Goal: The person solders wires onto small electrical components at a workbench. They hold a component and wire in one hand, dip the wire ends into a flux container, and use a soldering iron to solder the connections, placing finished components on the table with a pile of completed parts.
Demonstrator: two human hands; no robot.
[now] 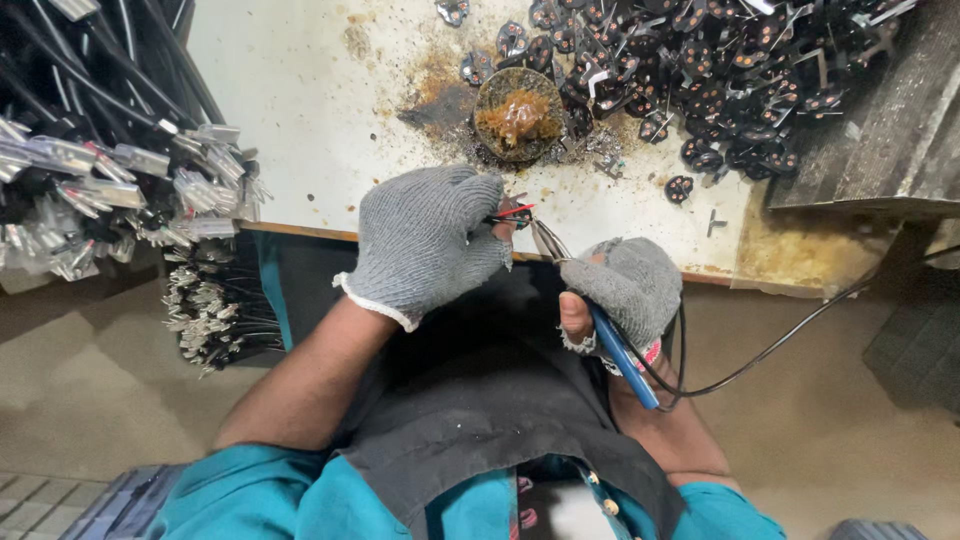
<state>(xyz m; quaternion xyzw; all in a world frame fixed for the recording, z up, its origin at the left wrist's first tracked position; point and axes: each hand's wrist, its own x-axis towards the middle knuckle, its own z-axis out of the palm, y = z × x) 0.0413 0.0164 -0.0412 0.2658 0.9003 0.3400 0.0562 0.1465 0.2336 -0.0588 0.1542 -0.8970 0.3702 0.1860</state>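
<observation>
Left hand (425, 240) pinches 2 wires (512, 213) – right hand (628, 285) grips 1 soldering iron (622, 353)

No packages, labels, signs, screens.

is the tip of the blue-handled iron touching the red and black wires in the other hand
Cannot tell. In the head view the blue-handled iron angles up from the right hand toward the wires pinched by the left hand, but the meeting point is too small to resolve.
</observation>
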